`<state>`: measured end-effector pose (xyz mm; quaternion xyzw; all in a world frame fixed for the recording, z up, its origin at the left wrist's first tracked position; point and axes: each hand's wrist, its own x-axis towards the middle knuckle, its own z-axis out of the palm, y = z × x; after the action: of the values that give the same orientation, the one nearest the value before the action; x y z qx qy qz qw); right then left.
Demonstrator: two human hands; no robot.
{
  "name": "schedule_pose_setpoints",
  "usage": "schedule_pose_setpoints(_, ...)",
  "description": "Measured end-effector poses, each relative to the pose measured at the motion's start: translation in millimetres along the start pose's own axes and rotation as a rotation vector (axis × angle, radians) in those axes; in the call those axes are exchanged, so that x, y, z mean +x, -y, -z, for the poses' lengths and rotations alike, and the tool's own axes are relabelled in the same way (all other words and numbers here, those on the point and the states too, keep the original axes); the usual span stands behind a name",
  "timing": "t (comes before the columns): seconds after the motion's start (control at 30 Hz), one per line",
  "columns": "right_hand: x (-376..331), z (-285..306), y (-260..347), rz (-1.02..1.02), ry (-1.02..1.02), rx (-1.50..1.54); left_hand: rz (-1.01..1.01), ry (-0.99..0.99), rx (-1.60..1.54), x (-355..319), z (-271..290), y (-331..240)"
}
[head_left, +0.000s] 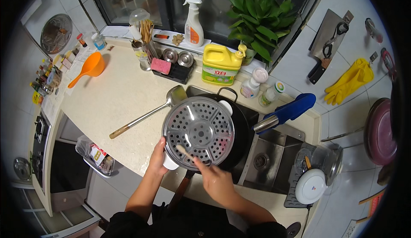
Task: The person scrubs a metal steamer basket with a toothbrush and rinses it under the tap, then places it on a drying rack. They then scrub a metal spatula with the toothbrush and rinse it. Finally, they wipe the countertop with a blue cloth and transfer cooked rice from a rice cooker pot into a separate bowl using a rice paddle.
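Observation:
A round grey perforated steamer tray (pixel 201 133) with white side handles is held above a black wok (pixel 240 148), tilted toward me. My left hand (pixel 157 160) is closed on the tray's rim by the near white handle (pixel 170 161). In my right hand (pixel 216 185) is a slim, pale small brush (pixel 184 151), its tip against the holes at the tray's lower part. The wok rests over the left part of the sink, with its wooden handle (pixel 180 191) pointing toward me. The tray covers much of the wok's inside.
A ladle (pixel 141 119) lies on the counter left of the tray; an orange scoop (pixel 92 65) sits farther left. Behind stand a yellow detergent jug (pixel 219 66) and a spray bottle (pixel 194 23). Right of the wok are a sink basin (pixel 272 154) and a white plate (pixel 311 186).

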<state>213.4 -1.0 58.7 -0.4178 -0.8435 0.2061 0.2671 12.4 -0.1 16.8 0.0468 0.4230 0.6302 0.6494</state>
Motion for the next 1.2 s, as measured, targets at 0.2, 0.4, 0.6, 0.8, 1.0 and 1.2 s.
schedule_pose_setpoints(0.2, 3, 8, 1, -0.145, -0.012, 0.079, -0.046, 0.002, -0.044, -2, 0, 0)
schedule_pose_setpoints(0.4, 6, -12, 20, -0.03, -0.014, 0.047, -0.032, 0.042, -0.045, -4, -3, 10)
schedule_pose_setpoints(0.6, -24, 0, 17, -0.028, 0.06, -0.051, -0.057, -0.048, -0.125, -1, -1, 5)
schedule_pose_setpoints(0.8, -13, 10, 2, -0.133, -0.032, -0.014, -0.049, 0.015, -0.004, -4, 2, 7)
schedule_pose_setpoints(1.0, -8, 13, -17, -0.161, -0.119, -0.043, -0.028, -0.047, -0.046, -3, 6, 10)
schedule_pose_setpoints(1.2, -37, 12, 0, -0.132, 0.026, 0.008, -0.063, -0.043, -0.114, -1, 10, 4)
